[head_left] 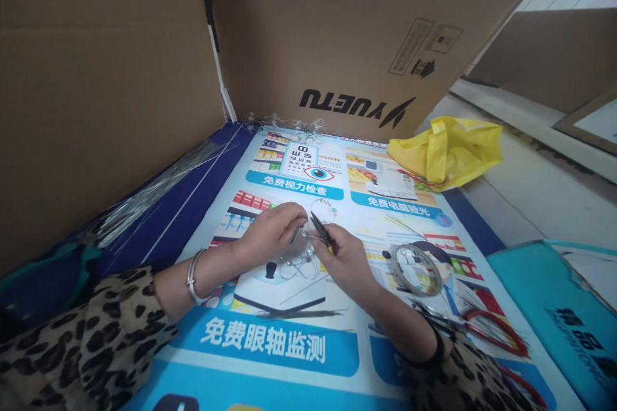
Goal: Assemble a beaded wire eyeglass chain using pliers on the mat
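My right hand is closed round a pair of dark-jawed pliers, which point up and to the left. Facing it, my left hand pinches a thin wire close to the plier tips. Below the fingers lies a loose, looped wire piece with clear beads, its detail blurred. A small ring of beads sits just behind the pliers. Cut wire lengths lie on the printed poster in front of my hands.
To the right are a clear tape roll, red-handled scissors and a teal bag. A yellow bag lies behind them. Cardboard walls enclose the back and left. Wire bundles lie left; beaded wire pieces line the back.
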Tool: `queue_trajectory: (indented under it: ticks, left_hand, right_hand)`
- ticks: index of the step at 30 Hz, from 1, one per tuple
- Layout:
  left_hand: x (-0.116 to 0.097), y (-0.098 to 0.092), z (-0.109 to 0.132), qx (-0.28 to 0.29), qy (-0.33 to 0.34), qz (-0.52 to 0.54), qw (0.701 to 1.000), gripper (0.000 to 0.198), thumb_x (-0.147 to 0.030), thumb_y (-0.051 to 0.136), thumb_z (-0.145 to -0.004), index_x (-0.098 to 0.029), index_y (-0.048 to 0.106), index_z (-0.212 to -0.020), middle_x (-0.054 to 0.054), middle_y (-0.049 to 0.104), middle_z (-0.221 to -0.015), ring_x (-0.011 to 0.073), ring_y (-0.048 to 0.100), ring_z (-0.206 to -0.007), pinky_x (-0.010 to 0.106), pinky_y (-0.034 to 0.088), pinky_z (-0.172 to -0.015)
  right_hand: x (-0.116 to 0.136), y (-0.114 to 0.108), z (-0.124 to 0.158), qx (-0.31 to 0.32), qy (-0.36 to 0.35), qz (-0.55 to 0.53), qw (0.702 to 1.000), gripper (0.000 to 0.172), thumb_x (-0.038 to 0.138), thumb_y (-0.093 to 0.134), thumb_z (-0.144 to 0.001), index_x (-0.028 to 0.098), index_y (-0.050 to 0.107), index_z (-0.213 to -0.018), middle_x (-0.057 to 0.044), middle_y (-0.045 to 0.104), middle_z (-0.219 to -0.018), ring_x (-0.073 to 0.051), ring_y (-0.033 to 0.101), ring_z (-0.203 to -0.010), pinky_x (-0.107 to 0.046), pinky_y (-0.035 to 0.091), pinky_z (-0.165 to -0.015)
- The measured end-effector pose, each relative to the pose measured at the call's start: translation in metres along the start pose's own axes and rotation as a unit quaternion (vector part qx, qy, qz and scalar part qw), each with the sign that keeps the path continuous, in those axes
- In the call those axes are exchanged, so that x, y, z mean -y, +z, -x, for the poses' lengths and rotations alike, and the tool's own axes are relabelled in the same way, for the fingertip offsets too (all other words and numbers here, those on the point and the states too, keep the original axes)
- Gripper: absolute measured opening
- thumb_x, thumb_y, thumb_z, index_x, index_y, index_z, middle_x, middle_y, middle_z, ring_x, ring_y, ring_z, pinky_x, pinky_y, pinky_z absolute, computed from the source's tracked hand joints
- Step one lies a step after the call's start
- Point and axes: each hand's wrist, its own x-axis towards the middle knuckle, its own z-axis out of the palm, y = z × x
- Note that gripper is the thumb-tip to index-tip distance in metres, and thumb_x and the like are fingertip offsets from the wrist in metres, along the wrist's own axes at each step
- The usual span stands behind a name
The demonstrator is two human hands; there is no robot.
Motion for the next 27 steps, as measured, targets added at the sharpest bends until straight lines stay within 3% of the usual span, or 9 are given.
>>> queue_trajectory:
  ticks: [10,15,18,22,27]
  left_hand:
    - [0.0069,0.0011,0.0005,-0.015,0.028,-0.026,0.999,0.012,-0.015,0.039,-0.088,-0.017,0.050,-0.084,0.001,0.058,-0.077,0.0128,0.053,-0.073,0.024,0.042,-0.065]
    - [0.0062,-0.0006,-0.0011,-0.004,-0.051,0.069,0.996,0.017,-0.021,0.036,-0.091,-0.018,0.051,-0.083,0.000,0.058,-0.076,0.0113,0.054,-0.068,0.024,0.041,-0.064]
    - [0.0069,-0.0023,-0.0035,0.004,-0.081,0.152,0.985,0.020,-0.025,0.034,-0.092,-0.018,0.050,-0.084,0.000,0.061,-0.081,0.0114,0.056,-0.075,0.026,0.042,-0.070]
    - [0.0071,-0.0040,-0.0047,-0.002,-0.092,0.193,0.977,0.020,-0.027,0.034,-0.092,-0.018,0.048,-0.082,0.001,0.064,-0.082,0.0118,0.057,-0.079,0.027,0.042,-0.074]
    - [0.0039,-0.0050,-0.0034,-0.040,-0.077,0.154,0.984,0.021,-0.027,0.034,-0.092,-0.017,0.050,-0.082,0.000,0.062,-0.078,0.0118,0.056,-0.075,0.028,0.042,-0.073]
  right_hand:
    - [-0.0037,-0.0053,-0.0010,0.007,-0.010,-0.056,0.998,0.015,0.030,0.049,-0.081,0.020,0.061,-0.082,0.001,0.061,-0.070,-0.012,0.055,-0.063,-0.022,0.041,-0.061]
    - [-0.0065,-0.0065,-0.0014,0.018,-0.021,-0.036,0.999,0.016,0.030,0.049,-0.081,0.019,0.061,-0.083,0.001,0.061,-0.069,-0.012,0.055,-0.063,-0.022,0.041,-0.061]
    - [-0.0075,-0.0070,-0.0017,0.020,-0.021,-0.033,0.999,0.017,0.031,0.048,-0.082,0.020,0.060,-0.085,0.001,0.062,-0.070,-0.011,0.055,-0.062,-0.022,0.041,-0.060]
    - [-0.0074,-0.0064,-0.0018,0.027,-0.018,0.010,0.999,0.022,0.035,0.045,-0.084,0.020,0.060,-0.087,0.000,0.061,-0.070,-0.013,0.054,-0.063,-0.023,0.041,-0.060]
    - [-0.0095,-0.0069,-0.0025,0.028,-0.045,0.121,0.991,0.023,0.033,0.040,-0.086,0.019,0.059,-0.087,-0.005,0.063,-0.082,-0.017,0.057,-0.079,-0.027,0.041,-0.070]
